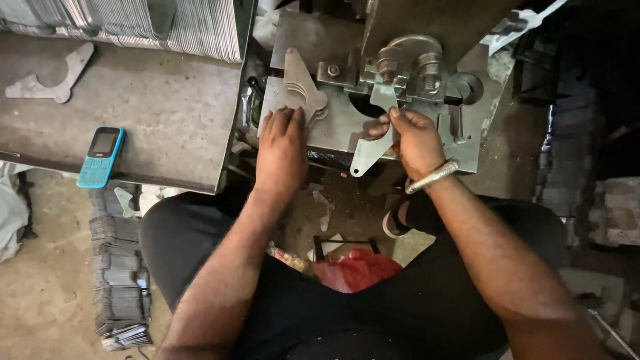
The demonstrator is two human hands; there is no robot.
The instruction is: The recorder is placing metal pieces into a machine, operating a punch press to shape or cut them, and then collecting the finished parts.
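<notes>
My right hand grips a flat grey metal blank with a notched, pointed shape, holding it on the bed of a press machine under the die rollers. A small stack of the same metal blanks stands on the machine plate to the left. My left hand rests on the lower end of that stack, fingers curled over it. A metal bangle circles my right wrist.
A steel table at left carries a blue push-button phone and one loose blank. Large stacks of blanks line the table's back and the floor at left. A red cloth lies between my knees.
</notes>
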